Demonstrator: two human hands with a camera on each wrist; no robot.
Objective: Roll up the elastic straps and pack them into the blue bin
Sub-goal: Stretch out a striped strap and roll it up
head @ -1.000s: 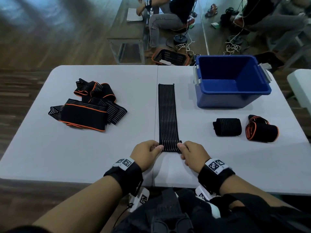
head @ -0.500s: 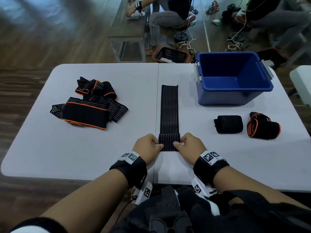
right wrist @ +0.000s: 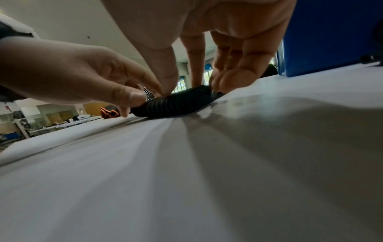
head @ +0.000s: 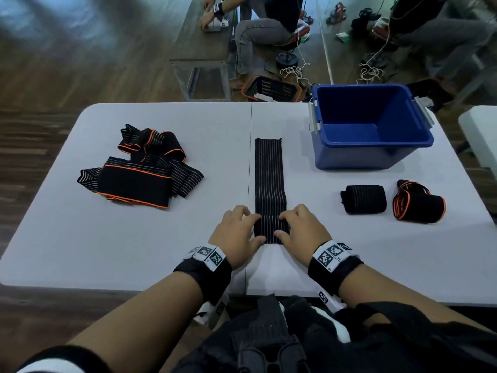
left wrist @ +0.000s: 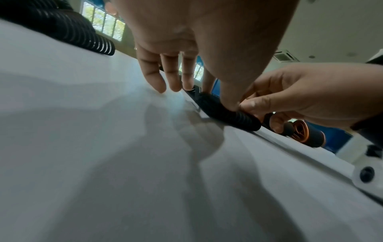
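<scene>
A black striped elastic strap [head: 269,173] lies flat along the middle of the white table [head: 134,251]. Its near end is turned over into a small roll [head: 270,229] [left wrist: 230,117] [right wrist: 174,104]. My left hand [head: 252,227] pinches the roll's left end, thumb behind and fingers in front. My right hand [head: 285,224] pinches the right end the same way. The blue bin [head: 368,157] stands at the far right; what shows of its inside is bare. A black rolled strap [head: 364,199] and an orange-edged rolled strap [head: 418,204] lie in front of the bin.
A loose pile of unrolled black and orange-edged straps [head: 142,170] lies on the left half of the table. Beyond the far edge are a bench, a basket [head: 271,88] on the floor and seated people. A second white table [head: 481,130] edge shows at the right.
Both hands have turned the strap's near end over away from me into a small roll. The flat stretch ahead of them looks a little shorter.
</scene>
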